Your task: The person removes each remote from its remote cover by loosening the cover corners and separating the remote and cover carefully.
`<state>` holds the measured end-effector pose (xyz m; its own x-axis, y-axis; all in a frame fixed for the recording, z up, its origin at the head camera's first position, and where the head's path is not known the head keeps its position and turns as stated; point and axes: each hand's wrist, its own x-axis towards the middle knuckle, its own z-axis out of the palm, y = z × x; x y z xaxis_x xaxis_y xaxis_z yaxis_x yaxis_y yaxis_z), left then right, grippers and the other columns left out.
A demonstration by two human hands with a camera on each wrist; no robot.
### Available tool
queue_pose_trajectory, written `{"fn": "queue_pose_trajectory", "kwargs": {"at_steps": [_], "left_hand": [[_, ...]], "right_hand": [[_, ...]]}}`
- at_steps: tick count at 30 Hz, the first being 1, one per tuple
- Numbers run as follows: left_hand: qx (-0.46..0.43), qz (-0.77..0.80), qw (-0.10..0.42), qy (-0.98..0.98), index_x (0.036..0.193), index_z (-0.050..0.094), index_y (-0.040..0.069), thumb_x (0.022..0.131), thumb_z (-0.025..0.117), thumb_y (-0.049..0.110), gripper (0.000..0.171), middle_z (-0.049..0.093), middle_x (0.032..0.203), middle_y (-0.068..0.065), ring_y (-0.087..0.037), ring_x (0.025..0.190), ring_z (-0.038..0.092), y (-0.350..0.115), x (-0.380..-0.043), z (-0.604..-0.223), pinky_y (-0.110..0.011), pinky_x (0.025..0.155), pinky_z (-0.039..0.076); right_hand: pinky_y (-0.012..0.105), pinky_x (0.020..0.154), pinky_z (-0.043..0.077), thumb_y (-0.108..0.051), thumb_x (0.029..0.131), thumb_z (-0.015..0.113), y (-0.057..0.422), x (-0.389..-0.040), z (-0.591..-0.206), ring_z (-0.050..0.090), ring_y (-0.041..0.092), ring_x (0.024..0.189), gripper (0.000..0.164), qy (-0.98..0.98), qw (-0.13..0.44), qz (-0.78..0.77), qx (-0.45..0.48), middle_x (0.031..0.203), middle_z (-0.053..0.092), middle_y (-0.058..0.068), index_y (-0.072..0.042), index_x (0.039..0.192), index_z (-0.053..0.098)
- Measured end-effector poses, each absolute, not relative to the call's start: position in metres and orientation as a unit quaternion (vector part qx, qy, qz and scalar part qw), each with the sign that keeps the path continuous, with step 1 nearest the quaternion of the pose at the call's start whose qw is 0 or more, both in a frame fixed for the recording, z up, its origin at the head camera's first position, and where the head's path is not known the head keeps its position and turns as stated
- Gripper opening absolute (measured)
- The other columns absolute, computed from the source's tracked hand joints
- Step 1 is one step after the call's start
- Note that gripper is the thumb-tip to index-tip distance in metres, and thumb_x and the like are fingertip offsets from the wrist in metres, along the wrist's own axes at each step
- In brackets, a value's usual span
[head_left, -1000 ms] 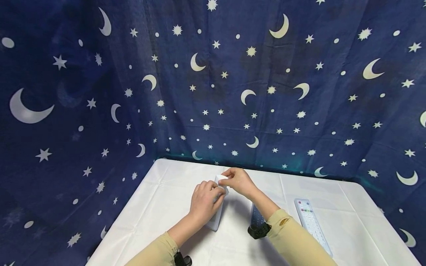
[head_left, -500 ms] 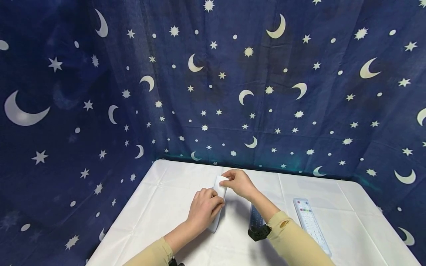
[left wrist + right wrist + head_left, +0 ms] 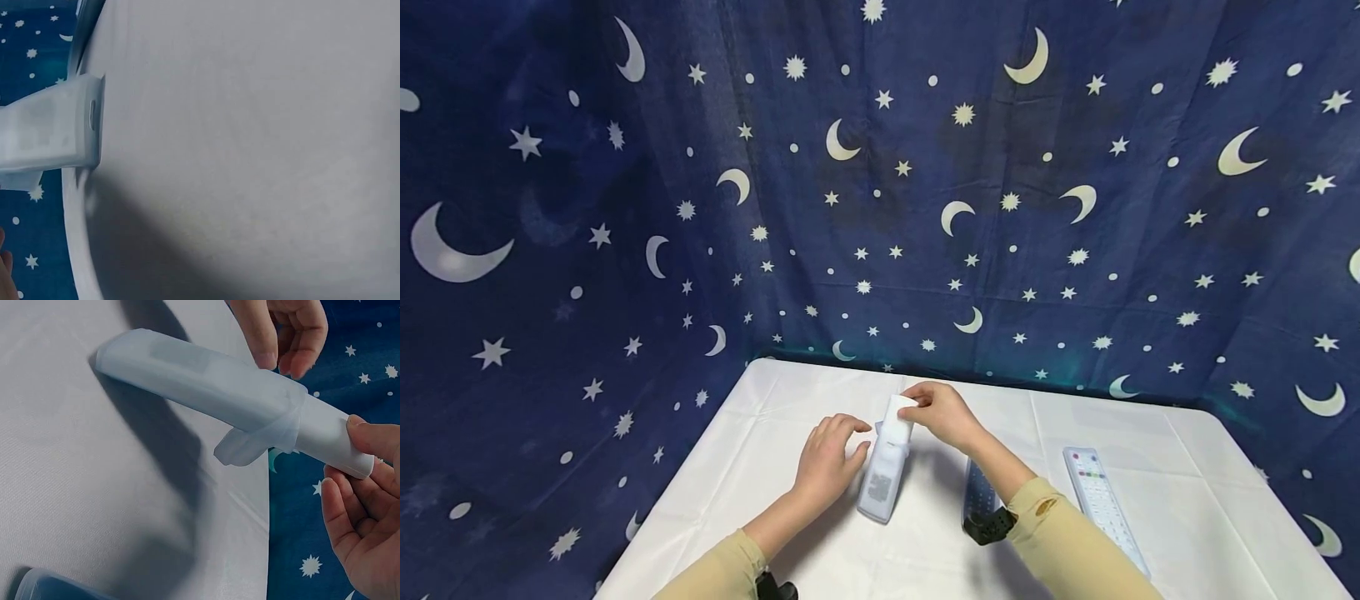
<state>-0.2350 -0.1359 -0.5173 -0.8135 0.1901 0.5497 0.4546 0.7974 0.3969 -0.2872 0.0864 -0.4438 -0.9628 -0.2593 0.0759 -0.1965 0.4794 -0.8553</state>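
A white remote control (image 3: 897,413) is tilted up from the table, its lower part inside a translucent cover (image 3: 880,483). In the right wrist view the cover (image 3: 206,381) has a folded-back flap near its edge. My right hand (image 3: 942,413) pinches the bare far end of the remote between thumb and fingers. To the left of the cover, my left hand (image 3: 827,458) stands slightly apart, thumb and forefinger spread and holding nothing. The lower end of the cover (image 3: 50,128) shows at the left edge of the left wrist view.
A dark remote (image 3: 979,493) in a cover lies partly under my right forearm. Farther right lies a pale remote (image 3: 1105,504) with coloured buttons. The white-covered table (image 3: 805,392) ends at a blue curtain (image 3: 895,208) with moons and stars.
My left hand has moved from the cover's edge off to the left and let go, exposing the cover. More of the white remote is bare than before. My right hand keeps its pinch.
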Motion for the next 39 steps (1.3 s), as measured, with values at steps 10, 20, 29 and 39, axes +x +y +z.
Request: {"fn": "queue_pose_trajectory", "kwargs": {"at_steps": [10,20,29,39], "left_hand": [[-0.176,-0.268,0.264,-0.91,0.103,0.072,0.025,0.093,0.078,0.024,0.011,0.069,0.11,0.011,-0.013,0.103,0.061,-0.128,-0.245,-0.514,-0.034,0.083,0.05],[-0.205,-0.241,0.294,-0.902,0.097,0.072,0.023,0.091,0.079,0.02,0.01,0.07,0.104,0.009,-0.014,0.096,0.063,-0.13,-0.247,-0.515,-0.035,0.078,0.051],[-0.253,-0.175,0.295,-0.905,0.099,0.068,0.022,0.092,0.077,0.017,0.012,0.067,0.1,0.01,-0.012,0.089,0.061,-0.138,-0.244,-0.522,-0.032,0.072,0.047],[-0.287,-0.167,0.29,-0.897,0.098,0.07,0.024,0.09,0.08,0.017,0.015,0.067,0.097,0.013,-0.01,0.088,0.061,-0.151,-0.236,-0.527,-0.031,0.072,0.049]], "right_hand": [[0.032,0.07,0.053,-0.016,0.088,0.082,0.087,-0.284,-0.441,0.062,0.017,0.081,0.028,0.843,0.048,-0.512,-0.157,0.091,0.07,0.002,-0.004,0.112,0.074],[0.034,0.074,0.059,-0.011,0.088,0.081,0.086,-0.283,-0.439,0.067,0.017,0.082,0.034,0.831,0.07,-0.529,-0.157,0.096,0.072,0.01,0.001,0.118,0.072],[0.034,0.071,0.059,-0.009,0.089,0.079,0.084,-0.284,-0.444,0.066,0.016,0.08,0.028,0.829,0.065,-0.53,-0.167,0.1,0.073,0.01,0.001,0.115,0.074],[0.031,0.069,0.056,-0.011,0.089,0.079,0.08,-0.287,-0.448,0.065,0.015,0.081,0.026,0.836,0.057,-0.514,-0.185,0.1,0.074,0.006,-0.002,0.114,0.075]]}}
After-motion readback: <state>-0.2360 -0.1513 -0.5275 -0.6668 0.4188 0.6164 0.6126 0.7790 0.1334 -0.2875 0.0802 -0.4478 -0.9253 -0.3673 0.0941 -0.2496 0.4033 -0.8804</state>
